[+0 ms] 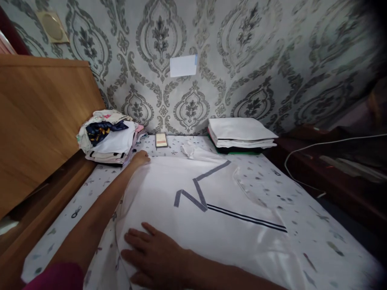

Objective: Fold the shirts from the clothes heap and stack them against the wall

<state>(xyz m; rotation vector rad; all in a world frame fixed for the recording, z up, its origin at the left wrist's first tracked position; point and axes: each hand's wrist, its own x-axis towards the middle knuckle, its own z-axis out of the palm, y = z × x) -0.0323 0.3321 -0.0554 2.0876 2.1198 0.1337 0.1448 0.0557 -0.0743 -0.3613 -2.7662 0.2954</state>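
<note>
Garment (169, 177), white, dark-striped, lies across patterned sheet (290, 189); left hand (141, 158) at its far edge, can't tell if pinching; right hand (155, 255) spread on near part.

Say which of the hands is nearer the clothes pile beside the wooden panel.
Left. The left hand is close to the right side of the clothes pile, at the white garment's far-left corner; the right hand rests on the garment's near part, farther away.

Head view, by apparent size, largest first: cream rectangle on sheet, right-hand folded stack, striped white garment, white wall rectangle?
1. striped white garment
2. right-hand folded stack
3. white wall rectangle
4. cream rectangle
</note>
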